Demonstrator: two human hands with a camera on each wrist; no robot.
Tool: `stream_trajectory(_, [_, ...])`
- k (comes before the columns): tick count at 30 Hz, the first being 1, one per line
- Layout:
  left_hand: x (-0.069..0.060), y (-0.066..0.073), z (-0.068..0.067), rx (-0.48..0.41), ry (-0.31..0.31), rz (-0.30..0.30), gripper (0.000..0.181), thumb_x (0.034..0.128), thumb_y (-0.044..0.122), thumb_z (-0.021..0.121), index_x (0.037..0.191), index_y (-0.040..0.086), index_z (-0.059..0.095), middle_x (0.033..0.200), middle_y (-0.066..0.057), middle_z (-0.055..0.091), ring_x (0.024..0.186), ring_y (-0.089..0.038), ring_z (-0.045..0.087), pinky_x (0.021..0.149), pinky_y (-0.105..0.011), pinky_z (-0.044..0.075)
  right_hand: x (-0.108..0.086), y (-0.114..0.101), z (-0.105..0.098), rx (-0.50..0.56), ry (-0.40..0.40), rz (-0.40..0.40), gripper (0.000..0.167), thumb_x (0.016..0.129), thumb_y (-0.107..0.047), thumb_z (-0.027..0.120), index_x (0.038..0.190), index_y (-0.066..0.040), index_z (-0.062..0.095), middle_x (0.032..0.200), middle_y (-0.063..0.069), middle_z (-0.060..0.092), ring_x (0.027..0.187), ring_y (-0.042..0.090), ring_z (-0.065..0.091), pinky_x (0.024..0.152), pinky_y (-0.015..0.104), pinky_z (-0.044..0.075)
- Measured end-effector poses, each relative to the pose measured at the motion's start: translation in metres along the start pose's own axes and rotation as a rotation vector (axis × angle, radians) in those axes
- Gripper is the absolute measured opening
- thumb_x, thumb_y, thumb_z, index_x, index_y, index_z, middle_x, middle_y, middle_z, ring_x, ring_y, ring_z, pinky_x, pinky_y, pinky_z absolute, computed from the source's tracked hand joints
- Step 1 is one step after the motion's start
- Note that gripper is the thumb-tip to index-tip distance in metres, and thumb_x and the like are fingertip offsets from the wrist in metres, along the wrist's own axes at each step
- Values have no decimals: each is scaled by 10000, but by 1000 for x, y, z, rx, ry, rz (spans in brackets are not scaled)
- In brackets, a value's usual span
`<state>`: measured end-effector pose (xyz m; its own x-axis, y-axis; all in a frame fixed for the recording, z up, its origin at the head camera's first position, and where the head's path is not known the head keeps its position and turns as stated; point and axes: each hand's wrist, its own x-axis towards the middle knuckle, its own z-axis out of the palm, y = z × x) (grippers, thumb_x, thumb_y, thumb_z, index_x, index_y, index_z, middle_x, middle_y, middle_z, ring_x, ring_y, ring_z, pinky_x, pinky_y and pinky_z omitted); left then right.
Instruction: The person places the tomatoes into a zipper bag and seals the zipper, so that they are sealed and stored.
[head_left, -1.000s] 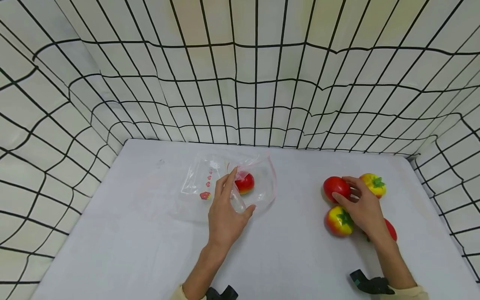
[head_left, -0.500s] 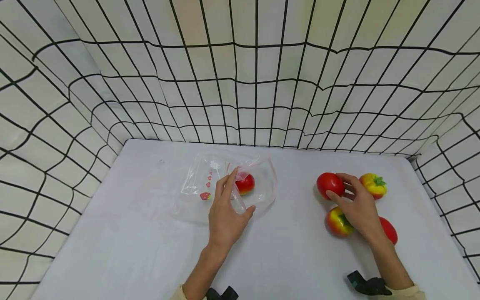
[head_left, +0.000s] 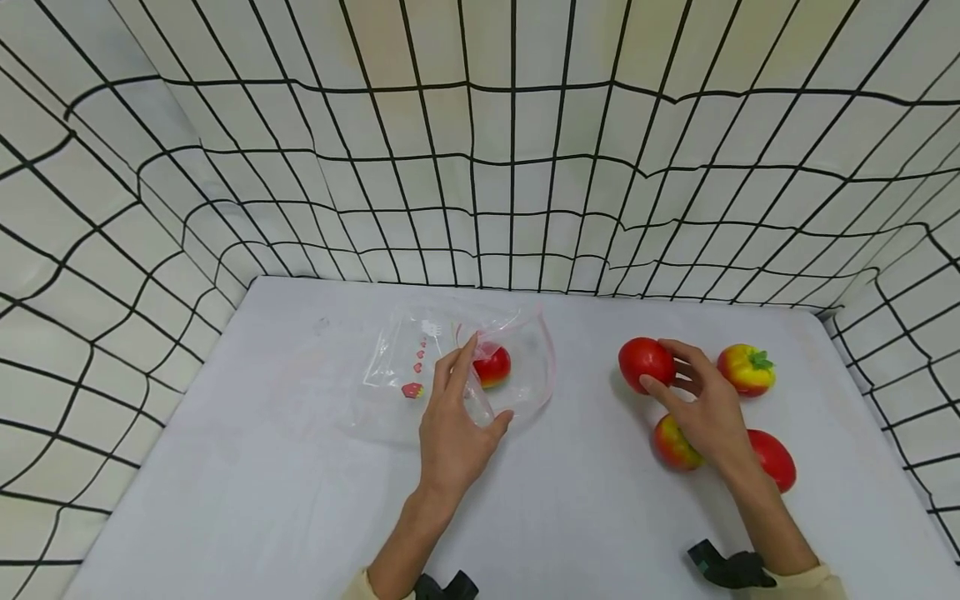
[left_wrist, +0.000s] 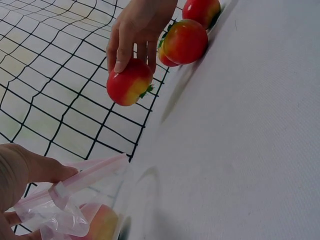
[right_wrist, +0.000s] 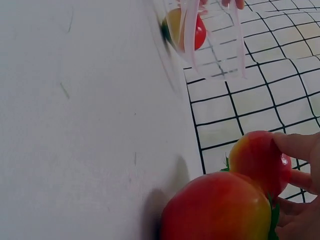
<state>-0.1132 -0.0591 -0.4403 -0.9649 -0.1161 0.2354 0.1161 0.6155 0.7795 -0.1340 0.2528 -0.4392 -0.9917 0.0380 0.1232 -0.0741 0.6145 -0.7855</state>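
Observation:
In the head view, my left hand (head_left: 456, 442) is at the mouth of a clear zip-lock bag (head_left: 390, 358) lying on the table. My thumb presses the pink zip strip (left_wrist: 90, 175) in the left wrist view, with fingers behind the plastic. Inside the bag sits a red-and-yellow toy fruit (head_left: 493, 368). My right hand (head_left: 708, 417) grips another red toy fruit (head_left: 645, 364), raised off the table, fingertips and thumb around it. Its yellow side and green leafy cap (left_wrist: 146, 91) face down in the left wrist view.
Near my right hand lie three more toy fruits: a yellow-red one (head_left: 746, 369), one partly under the hand (head_left: 675, 443), and a red one (head_left: 772, 460). A white-covered table (head_left: 300, 500) carries everything. Black wire grid (head_left: 513, 183) walls its back and sides.
My right hand has lifted the red toy fruit and carried it left, away from the other fruits. My left hand and the bag have stayed in place.

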Motion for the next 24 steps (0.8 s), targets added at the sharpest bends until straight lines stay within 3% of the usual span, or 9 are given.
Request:
stream_trajectory(6, [0, 0, 0, 3, 5, 9, 1113, 693, 138, 966, 1615, 329, 371, 1541, -25, 476, 1452, -229, 487, 962, -498, 613, 1, -5, 6, 11, -19, 7, 718, 920, -259, 806, 1539, -150, 461, 1511, 149, 549, 1282, 377, 602, 826, 6, 459])
stream_trajectory(9, [0, 0, 0, 3, 8, 12, 1112, 692, 136, 966, 1613, 328, 373, 1542, -27, 476, 1451, -233, 488, 960, -502, 614, 0, -6, 9, 5, -37, 11, 732, 916, -276, 810, 1543, -151, 454, 1512, 145, 555, 1270, 369, 620, 835, 67, 512])
stream_trajectory(13, [1, 1, 1, -5, 14, 19, 1114, 689, 135, 967, 1611, 332, 376, 1542, -25, 477, 1449, -237, 493, 954, -506, 616, 1, -8, 12, -6, -53, 14, 742, 917, -300, 809, 1550, -169, 445, 1509, 134, 562, 1275, 357, 619, 896, 340, 641])
stream_trajectory(15, [1, 1, 1, -5, 16, 18, 1115, 687, 137, 968, 1611, 337, 376, 1542, -23, 478, 1448, -236, 493, 949, -508, 619, 0, -10, 14, -3, -61, 17, 745, 919, -309, 805, 1554, -174, 440, 1512, 133, 560, 1283, 359, 614, 919, 487, 644])
stream_trajectory(17, [0, 2, 1, -1, 15, 15, 1120, 685, 140, 969, 1611, 344, 373, 1542, -22, 477, 1446, -237, 493, 944, -510, 621, 0, -11, 17, 4, -65, 16, 746, 921, -306, 803, 1556, -174, 435, 1515, 134, 558, 1288, 363, 612, 932, 559, 628])
stream_trajectory(24, [-1, 1, -1, 1, 11, 16, 1117, 686, 136, 968, 1610, 345, 374, 1536, -22, 480, 1439, -235, 498, 948, -513, 620, 0, -14, 25, 18, -84, 14, 747, 921, -330, 800, 1554, -173, 434, 1520, 132, 550, 1300, 373, 605, 939, 558, 626])
